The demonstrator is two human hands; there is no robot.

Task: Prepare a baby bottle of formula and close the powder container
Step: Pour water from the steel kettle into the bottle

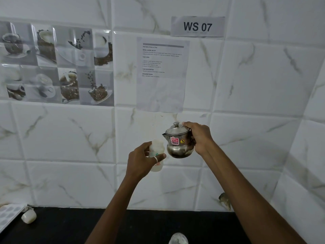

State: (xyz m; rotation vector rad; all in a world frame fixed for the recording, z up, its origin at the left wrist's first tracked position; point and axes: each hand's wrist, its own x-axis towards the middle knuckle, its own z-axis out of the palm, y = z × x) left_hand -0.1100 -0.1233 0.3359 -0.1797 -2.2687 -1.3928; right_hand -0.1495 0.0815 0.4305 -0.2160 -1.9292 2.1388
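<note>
bottle (pixel 156 148) upright, mouth up | kettle (pixel 178 144) spout toward bottle | left grip (pixel 139 161): holds bottle | right grip (pixel 199 136): holds kettle

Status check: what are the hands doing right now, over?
Left hand grips bottle. Right hand holds kettle, spout by bottle top. Nothing between them.

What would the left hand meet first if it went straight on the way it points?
Probably the kettle, which hangs just beyond the bottle that the left hand holds. Depth is unclear; if it misses, the wall comes next.
</note>
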